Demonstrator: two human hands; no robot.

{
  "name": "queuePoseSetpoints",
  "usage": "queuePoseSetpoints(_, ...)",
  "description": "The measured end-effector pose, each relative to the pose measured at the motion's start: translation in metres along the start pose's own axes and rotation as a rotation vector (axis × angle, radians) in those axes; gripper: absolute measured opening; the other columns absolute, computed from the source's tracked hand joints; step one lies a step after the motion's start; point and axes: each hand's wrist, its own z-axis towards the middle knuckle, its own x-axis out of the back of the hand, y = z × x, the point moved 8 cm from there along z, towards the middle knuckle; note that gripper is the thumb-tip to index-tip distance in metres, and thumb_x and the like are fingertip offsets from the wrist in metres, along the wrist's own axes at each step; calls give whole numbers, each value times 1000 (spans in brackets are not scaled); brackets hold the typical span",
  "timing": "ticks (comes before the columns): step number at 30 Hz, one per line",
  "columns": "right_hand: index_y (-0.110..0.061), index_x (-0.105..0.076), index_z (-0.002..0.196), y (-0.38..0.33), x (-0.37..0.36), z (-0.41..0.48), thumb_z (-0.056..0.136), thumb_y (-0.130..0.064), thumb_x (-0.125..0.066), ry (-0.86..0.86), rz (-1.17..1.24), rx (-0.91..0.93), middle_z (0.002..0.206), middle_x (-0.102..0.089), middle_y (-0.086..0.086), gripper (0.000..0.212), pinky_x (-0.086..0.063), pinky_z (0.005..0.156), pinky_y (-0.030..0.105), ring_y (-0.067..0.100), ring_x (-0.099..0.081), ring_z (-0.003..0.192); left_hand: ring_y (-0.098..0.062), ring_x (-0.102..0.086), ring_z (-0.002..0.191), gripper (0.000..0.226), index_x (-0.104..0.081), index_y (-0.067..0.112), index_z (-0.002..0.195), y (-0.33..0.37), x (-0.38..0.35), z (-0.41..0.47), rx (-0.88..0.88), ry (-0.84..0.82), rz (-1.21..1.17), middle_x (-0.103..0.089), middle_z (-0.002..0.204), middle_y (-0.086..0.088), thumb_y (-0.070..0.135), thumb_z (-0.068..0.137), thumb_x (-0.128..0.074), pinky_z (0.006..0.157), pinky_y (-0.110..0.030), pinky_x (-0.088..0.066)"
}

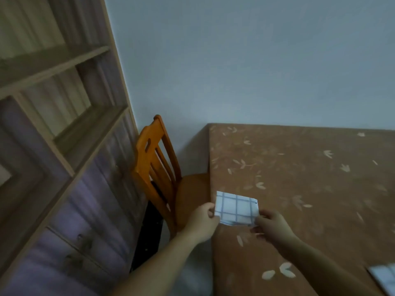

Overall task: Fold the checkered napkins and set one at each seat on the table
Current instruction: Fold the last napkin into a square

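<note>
A folded white napkin with blue checks [235,207] is held over the left edge of the table [299,178], in front of the orange wooden chair [154,167]. My left hand [203,221] pinches its left edge and my right hand [271,226] pinches its lower right corner. Whether the napkin rests on the table or hovers just above it is unclear. Another checkered napkin [384,276] lies at the table's near right edge, cut off by the frame.
The table carries a brown cloth with pale leaf prints. The chair is tucked against the table's left side, near the pale wall. A tall wooden shelf unit [64,124] with drawers fills the left.
</note>
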Motion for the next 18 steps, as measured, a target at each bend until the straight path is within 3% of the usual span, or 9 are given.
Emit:
queuePoseSetpoints(5,-4,-65,111,8,1,79,88,1,-50,36,2,-44,80,-70,16,29,-49,52,27,22,-65,63,-15,-61,104,42,-53,23,135,-17,-14,67,106,45,48,-62,123,1,30,94,-61,90,-34,-55)
queuePoseSetpoints(9,-10,-66,108,12,-2,157,87,-2,-53,33,-61,-41,85,-71,11,26,-56,63,37,24,-68,72,-20,-64,99,33,-61,15,125,-22,-19,124,186,142,7,-64,119,-4,23,93,-64,88,-35,-55)
queuePoseSetpoints(13,-22,-61,107,6,-3,221,86,-10,-55,30,-137,-30,90,-71,7,25,-50,60,30,24,-67,78,-22,-67,95,27,-67,11,119,-17,-21,178,206,238,16,-69,114,-6,18,93,-64,85,-32,-55)
queuePoseSetpoints(18,-15,-65,114,14,-2,286,79,-22,-54,15,-183,-29,87,-73,6,38,-58,81,48,28,-70,85,-21,-68,94,25,-69,12,116,-14,-27,227,223,295,67,-71,110,-5,18,92,-64,87,-34,-56)
